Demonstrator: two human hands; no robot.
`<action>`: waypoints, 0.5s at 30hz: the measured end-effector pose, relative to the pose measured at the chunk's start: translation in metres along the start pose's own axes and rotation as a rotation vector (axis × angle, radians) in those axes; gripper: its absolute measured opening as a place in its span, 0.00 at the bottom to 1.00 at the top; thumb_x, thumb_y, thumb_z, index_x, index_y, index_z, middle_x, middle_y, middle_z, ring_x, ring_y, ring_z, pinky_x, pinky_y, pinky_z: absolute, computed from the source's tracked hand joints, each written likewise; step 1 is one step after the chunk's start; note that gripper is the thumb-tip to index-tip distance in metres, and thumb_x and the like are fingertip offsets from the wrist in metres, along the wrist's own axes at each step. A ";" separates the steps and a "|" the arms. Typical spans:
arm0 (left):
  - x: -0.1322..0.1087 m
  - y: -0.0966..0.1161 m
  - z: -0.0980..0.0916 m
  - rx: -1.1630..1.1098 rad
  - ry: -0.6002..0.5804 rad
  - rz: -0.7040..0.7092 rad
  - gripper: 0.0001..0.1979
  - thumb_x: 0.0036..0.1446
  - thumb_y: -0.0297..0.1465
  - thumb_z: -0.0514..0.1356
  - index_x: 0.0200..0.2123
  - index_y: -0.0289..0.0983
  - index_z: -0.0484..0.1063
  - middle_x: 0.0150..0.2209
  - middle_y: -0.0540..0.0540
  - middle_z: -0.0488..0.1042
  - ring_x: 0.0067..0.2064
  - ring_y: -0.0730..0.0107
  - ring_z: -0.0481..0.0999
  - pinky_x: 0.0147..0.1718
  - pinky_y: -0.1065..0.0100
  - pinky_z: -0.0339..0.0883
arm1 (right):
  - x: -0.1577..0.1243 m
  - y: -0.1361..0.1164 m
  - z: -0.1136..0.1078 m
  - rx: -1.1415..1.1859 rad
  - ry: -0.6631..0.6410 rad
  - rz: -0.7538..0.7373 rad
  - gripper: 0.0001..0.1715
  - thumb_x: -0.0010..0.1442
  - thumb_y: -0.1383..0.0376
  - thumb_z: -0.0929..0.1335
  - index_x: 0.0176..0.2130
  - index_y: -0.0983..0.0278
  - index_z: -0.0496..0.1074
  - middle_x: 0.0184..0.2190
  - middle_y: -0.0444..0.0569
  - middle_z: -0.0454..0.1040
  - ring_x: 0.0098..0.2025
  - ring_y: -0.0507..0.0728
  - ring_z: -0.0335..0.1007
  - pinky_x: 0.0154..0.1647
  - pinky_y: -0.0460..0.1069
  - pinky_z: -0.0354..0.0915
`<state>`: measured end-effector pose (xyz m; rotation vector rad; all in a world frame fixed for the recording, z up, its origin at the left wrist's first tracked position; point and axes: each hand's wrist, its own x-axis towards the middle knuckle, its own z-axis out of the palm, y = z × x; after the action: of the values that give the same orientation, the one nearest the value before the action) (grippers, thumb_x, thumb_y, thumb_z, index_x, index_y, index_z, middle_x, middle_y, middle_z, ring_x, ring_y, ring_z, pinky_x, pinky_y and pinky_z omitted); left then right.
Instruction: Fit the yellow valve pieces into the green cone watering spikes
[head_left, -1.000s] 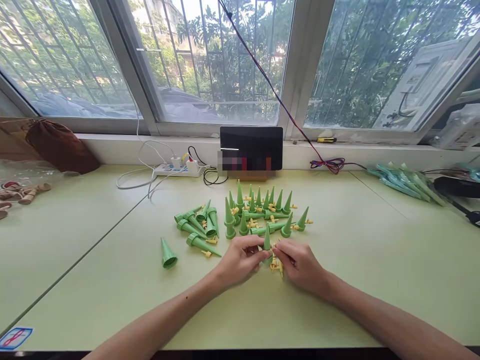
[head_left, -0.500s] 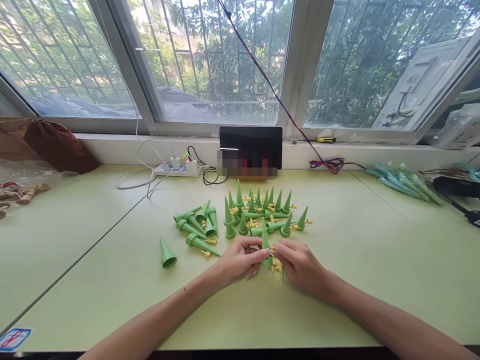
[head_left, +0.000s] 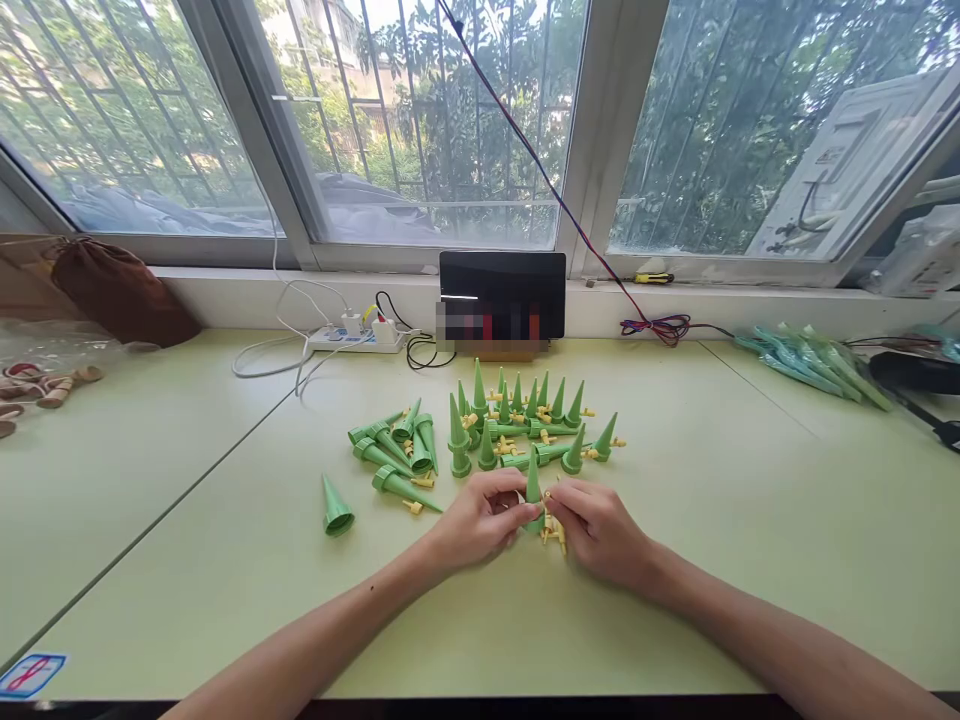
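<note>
Between the thumb and fingers of my left hand (head_left: 486, 515) stands a green plastic cone spike (head_left: 533, 480), its tip pointing up. My right hand (head_left: 600, 520) is closed in a pinch on a small yellow valve (head_left: 547, 496) at the cone's right side; whether the two parts are joined I cannot tell. Below the pinch lie several loose yellow valves (head_left: 561, 540) on the table. Just beyond my hands stand several upright green cones (head_left: 571, 452), some with yellow valves fitted. More green cones (head_left: 390, 450) lie in a heap to the left, and one cone (head_left: 336, 508) rests apart.
A tablet (head_left: 502, 290) leans at the back by the window. Left of it is a power strip (head_left: 356, 338) with cables. Bagged green cones (head_left: 817, 365) lie at the right, and a brown pouch (head_left: 120, 290) sits at the far left of the table (head_left: 225, 590).
The held cone has dropped slightly, with its tip lower than before. My left thumb has shifted a little down its side; my right hand stays at the valve.
</note>
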<state>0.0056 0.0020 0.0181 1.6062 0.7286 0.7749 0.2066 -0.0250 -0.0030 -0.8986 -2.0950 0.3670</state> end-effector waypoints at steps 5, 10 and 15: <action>0.001 0.000 -0.001 0.101 0.023 0.056 0.21 0.59 0.40 0.65 0.22 0.35 0.63 0.27 0.52 0.60 0.25 0.77 0.62 0.21 0.73 0.57 | 0.000 0.000 0.000 0.008 0.008 0.019 0.21 0.71 0.69 0.59 0.26 0.60 0.50 0.22 0.40 0.56 0.24 0.51 0.51 0.26 0.47 0.50; 0.002 -0.001 -0.002 0.243 0.048 0.137 0.19 0.60 0.33 0.63 0.21 0.35 0.62 0.25 0.52 0.59 0.28 0.75 0.58 0.24 0.72 0.53 | 0.001 0.000 -0.001 0.004 0.010 0.015 0.22 0.72 0.67 0.59 0.26 0.60 0.52 0.21 0.40 0.56 0.24 0.51 0.51 0.26 0.47 0.51; 0.002 -0.001 -0.003 0.280 0.047 0.158 0.18 0.61 0.33 0.63 0.21 0.35 0.63 0.26 0.52 0.59 0.28 0.74 0.59 0.25 0.72 0.53 | 0.001 0.000 -0.001 0.008 0.010 0.022 0.22 0.73 0.66 0.58 0.25 0.60 0.53 0.21 0.40 0.56 0.24 0.51 0.51 0.25 0.47 0.51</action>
<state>0.0044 0.0051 0.0174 1.9218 0.7768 0.8549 0.2067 -0.0245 -0.0021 -0.9181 -2.0745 0.3818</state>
